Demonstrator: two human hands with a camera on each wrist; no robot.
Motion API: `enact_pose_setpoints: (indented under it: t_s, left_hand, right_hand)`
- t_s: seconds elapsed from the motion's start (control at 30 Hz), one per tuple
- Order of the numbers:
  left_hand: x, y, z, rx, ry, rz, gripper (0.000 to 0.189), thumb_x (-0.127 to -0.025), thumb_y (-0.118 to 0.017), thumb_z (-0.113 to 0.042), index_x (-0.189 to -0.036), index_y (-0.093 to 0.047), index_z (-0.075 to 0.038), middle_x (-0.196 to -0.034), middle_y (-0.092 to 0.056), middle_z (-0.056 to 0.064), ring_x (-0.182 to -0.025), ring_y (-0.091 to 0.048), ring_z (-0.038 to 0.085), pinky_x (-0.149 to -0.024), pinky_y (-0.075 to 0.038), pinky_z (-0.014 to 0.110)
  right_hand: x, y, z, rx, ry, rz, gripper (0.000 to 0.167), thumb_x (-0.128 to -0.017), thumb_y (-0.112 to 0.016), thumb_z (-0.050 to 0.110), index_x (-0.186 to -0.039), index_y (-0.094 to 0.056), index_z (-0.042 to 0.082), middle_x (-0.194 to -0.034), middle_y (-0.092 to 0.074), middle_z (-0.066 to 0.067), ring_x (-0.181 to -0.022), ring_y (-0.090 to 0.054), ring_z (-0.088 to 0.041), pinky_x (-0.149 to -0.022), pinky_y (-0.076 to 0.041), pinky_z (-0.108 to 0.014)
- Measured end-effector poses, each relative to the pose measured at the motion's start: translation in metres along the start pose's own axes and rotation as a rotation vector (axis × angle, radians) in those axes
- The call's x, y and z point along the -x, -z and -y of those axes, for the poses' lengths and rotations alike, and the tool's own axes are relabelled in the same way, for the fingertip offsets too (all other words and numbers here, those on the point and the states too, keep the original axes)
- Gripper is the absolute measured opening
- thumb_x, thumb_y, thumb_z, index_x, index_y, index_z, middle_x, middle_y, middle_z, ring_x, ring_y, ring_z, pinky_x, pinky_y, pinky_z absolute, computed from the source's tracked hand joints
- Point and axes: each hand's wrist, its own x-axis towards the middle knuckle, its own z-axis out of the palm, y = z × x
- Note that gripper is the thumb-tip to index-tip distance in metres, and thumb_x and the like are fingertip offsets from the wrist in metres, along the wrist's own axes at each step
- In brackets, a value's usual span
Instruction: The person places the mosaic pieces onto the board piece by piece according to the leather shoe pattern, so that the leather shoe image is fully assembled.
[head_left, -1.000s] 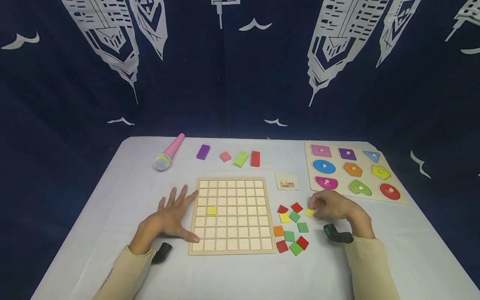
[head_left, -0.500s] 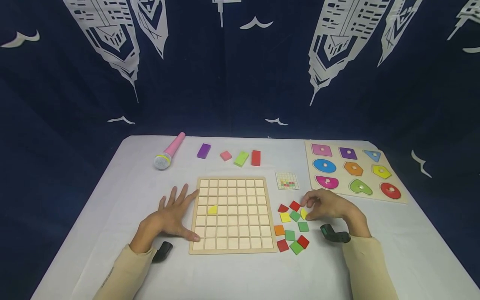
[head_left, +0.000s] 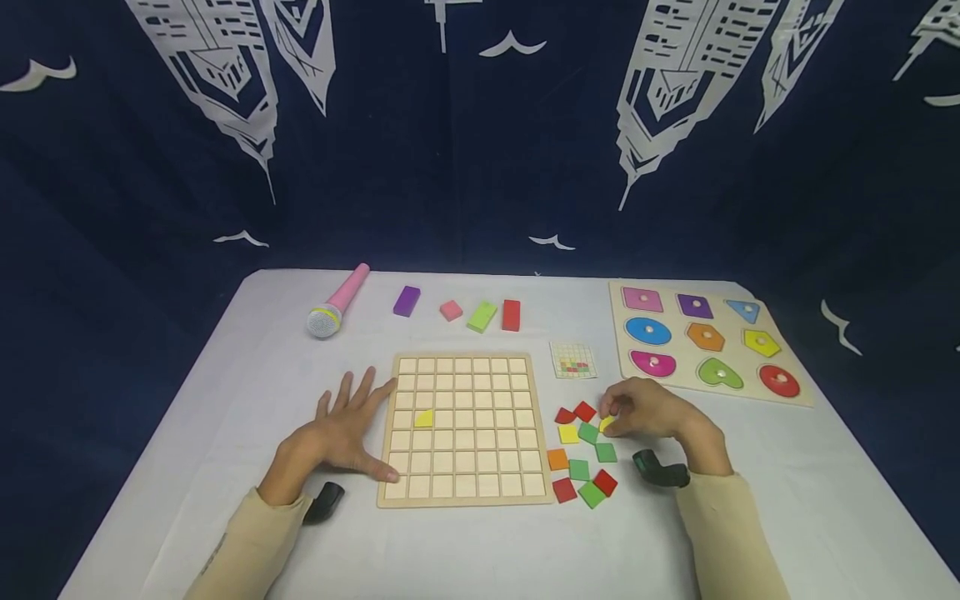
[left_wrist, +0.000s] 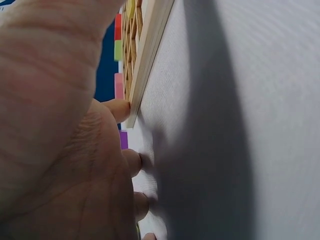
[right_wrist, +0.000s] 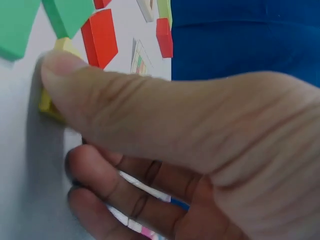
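Observation:
My left hand [head_left: 341, 437] lies with fingers spread at the left side of a wooden grid board [head_left: 465, 502], thumb and index fingertip at its edge. One yellow tile with a rounded corner [head_left: 424, 419] sits in a cell towards the board's left. To the right of the board, my right hand [head_left: 647, 410] pinches a yellow tile [right_wrist: 46, 104]; the thumb covers much of it in the right wrist view. Close by lie loose tiles, among them a red tile [head_left: 585, 412], a green tile [head_left: 588, 432] and an orange tile [head_left: 557, 459].
A small pattern card [head_left: 573, 361] lies beyond the loose tiles. A shape puzzle board [head_left: 795, 393] occupies the back right. Along the back are a pink toy microphone [head_left: 341, 302] and several blocks, including a purple block [head_left: 407, 301] and a red block [head_left: 512, 316].
My right hand has moved slightly left, bringing the yellow tile closer to the pile. The red tile beside it has shifted left. My left hand has stayed in place.

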Motion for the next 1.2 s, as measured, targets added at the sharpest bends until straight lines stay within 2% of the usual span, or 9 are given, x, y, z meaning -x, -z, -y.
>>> enact_pose_setpoints:
  t_s: [0.23, 0.33, 0.4, 0.5, 0.6, 0.73, 0.87, 0.97, 1.2]
  left_hand:
    - [0.002, 0.003, 0.0, 0.011, -0.013, 0.013, 0.141, -0.055, -0.089, -0.066, -0.161, -0.013, -0.014, -0.166, 0.006, 0.027, -0.149, 0.01, 0.055, -0.112, 0.0, 0.079]
    - [0.002, 0.007, 0.0, 0.011, -0.026, 0.009, 0.137, -0.056, -0.09, -0.064, -0.16, -0.016, -0.013, -0.166, 0.003, 0.028, -0.149, 0.008, 0.056, -0.112, -0.002, 0.079]
    - [0.001, 0.01, 0.0, 0.011, -0.032, 0.003, 0.134, -0.056, -0.091, -0.061, -0.16, -0.02, -0.013, -0.166, -0.001, 0.028, -0.149, 0.005, 0.057, -0.113, -0.004, 0.078]
    - [-0.002, 0.013, -0.001, 0.02, -0.039, -0.014, 0.13, -0.054, -0.094, -0.056, -0.157, -0.027, -0.012, -0.165, -0.006, 0.028, -0.15, 0.001, 0.056, -0.114, -0.006, 0.077]
    - [-0.005, 0.015, -0.003, 0.037, -0.035, -0.024, 0.13, -0.05, -0.097, -0.051, -0.154, -0.03, -0.01, -0.166, -0.007, 0.027, -0.151, 0.001, 0.052, -0.116, -0.005, 0.074]
    - [-0.007, 0.014, -0.004, 0.062, -0.023, -0.014, 0.137, -0.047, -0.099, -0.046, -0.155, -0.024, -0.008, -0.167, -0.005, 0.025, -0.152, 0.003, 0.05, -0.118, -0.002, 0.072]
    - [-0.008, 0.012, 0.0, 0.066, -0.027, -0.004, 0.145, -0.047, -0.098, -0.048, -0.158, -0.015, -0.007, -0.167, -0.003, 0.024, -0.152, 0.003, 0.05, -0.118, -0.002, 0.072]
    - [-0.009, 0.011, 0.003, 0.073, -0.035, -0.005, 0.146, -0.047, -0.098, -0.05, -0.159, -0.015, -0.007, -0.167, -0.002, 0.023, -0.152, 0.004, 0.049, -0.118, -0.002, 0.071]
    - [-0.011, 0.012, 0.006, 0.083, -0.034, 0.002, 0.145, -0.048, -0.098, -0.051, -0.16, -0.015, -0.009, -0.167, -0.001, 0.023, -0.153, 0.005, 0.048, -0.119, -0.001, 0.071]
  right_hand:
    - [0.002, 0.003, 0.01, 0.07, 0.018, -0.016, 0.021, -0.079, -0.084, 0.015, -0.083, -0.064, 0.013, -0.077, -0.058, -0.001, -0.079, -0.052, -0.019, -0.066, -0.047, -0.03]
    - [-0.001, 0.006, 0.017, 0.074, 0.077, -0.059, 0.012, -0.084, -0.079, 0.012, -0.091, -0.069, 0.011, -0.082, -0.063, -0.002, -0.081, -0.055, -0.018, -0.069, -0.049, -0.029]
    - [-0.003, 0.005, 0.025, 0.06, 0.131, -0.085, 0.011, -0.088, -0.074, 0.01, -0.099, -0.073, 0.01, -0.091, -0.068, -0.003, -0.083, -0.057, -0.018, -0.071, -0.051, -0.029]
    - [-0.008, 0.0, 0.041, 0.031, 0.224, -0.105, 0.017, -0.092, -0.068, 0.005, -0.108, -0.075, 0.008, -0.101, -0.071, -0.006, -0.085, -0.059, -0.019, -0.071, -0.053, -0.029]
    - [-0.017, -0.008, 0.062, 0.012, 0.295, -0.11, 0.015, -0.093, -0.067, 0.006, -0.106, -0.074, 0.006, -0.096, -0.07, -0.006, -0.082, -0.058, -0.017, -0.069, -0.054, -0.028]
    - [-0.029, -0.02, 0.09, -0.011, 0.363, -0.104, 0.01, -0.092, -0.068, 0.007, -0.1, -0.073, 0.006, -0.085, -0.068, 0.001, -0.078, -0.059, -0.014, -0.071, -0.053, -0.028]
    - [-0.042, -0.031, 0.112, -0.064, 0.428, -0.107, 0.009, -0.09, -0.072, 0.007, -0.098, -0.074, 0.005, -0.085, -0.071, 0.0, -0.077, -0.062, -0.011, -0.073, -0.053, -0.028]
    - [-0.05, -0.041, 0.123, -0.097, 0.45, -0.112, 0.011, -0.088, -0.075, 0.007, -0.099, -0.077, 0.005, -0.089, -0.072, -0.001, -0.076, -0.064, -0.01, -0.072, -0.054, -0.026]
    - [-0.059, -0.065, 0.143, -0.098, 0.418, -0.084, 0.017, -0.087, -0.074, 0.001, -0.103, -0.077, 0.005, -0.09, -0.073, -0.001, -0.081, -0.064, -0.009, -0.076, -0.055, -0.024]
